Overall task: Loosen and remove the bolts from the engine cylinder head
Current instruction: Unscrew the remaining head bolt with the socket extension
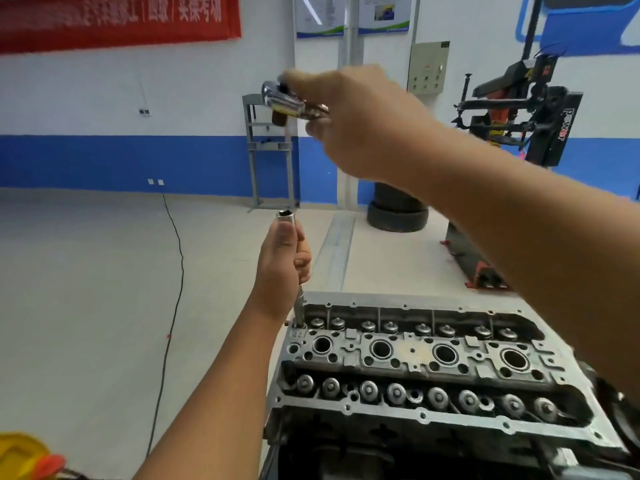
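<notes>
Grey metal cylinder head [429, 362] sits on the engine, left hand [282, 261] wrapped round a long chrome socket extension [292, 244] standing in its far-left corner, right hand [360, 119] gripping a blurry chrome ratchet [282, 98] up above.

1. Tyre-changing machine [550, 119], black, right background: the word "power" printed in white and red lettering, running vertically down its side panel.
2. Red banner [117, 19], upper-left wall: a row of white Chinese characters, mirrored and blurred; the last four possibly read "实操考场".
3. Two wall posters [320, 15]: printed text present, too small to read.
</notes>
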